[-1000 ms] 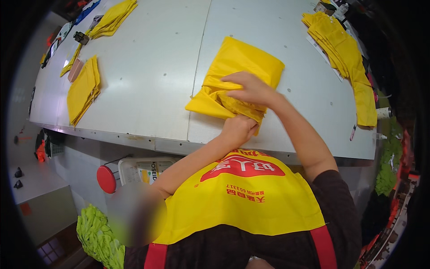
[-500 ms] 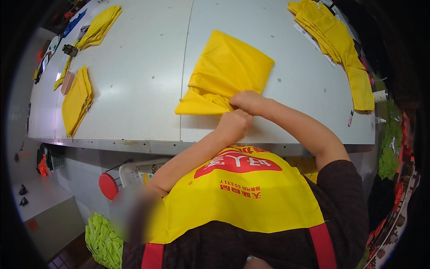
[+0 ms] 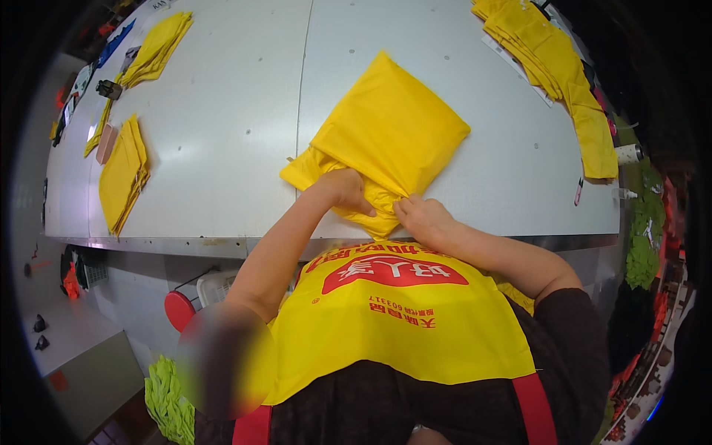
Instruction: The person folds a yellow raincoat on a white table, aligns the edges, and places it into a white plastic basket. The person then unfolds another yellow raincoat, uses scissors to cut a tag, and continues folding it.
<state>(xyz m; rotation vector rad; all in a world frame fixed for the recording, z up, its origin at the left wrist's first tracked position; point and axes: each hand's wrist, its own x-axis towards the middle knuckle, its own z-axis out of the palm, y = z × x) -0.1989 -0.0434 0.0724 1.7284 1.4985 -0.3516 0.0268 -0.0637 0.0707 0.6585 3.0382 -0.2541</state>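
- Left of centre, the loose flap (image 3: 298, 172) could be bunched by an uneven push from the left hand (image 3: 343, 189).
- At centre, the folded yellow cloth (image 3: 393, 122) on the table (image 3: 215, 141) could be skewed if its edge (image 3: 401, 192) is pulled too hard.
- The left hand is half curled, thumb apart, against crumpled cloth (image 3: 381, 200); any hold cannot be told.
- Right of it, the edge is pinched by the right hand (image 3: 426, 219), fingertips closed.

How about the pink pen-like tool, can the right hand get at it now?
Probably yes: bare tabletop lies between the right hand and the pen-like tool, though that hand grips the yellow fabric bundle.
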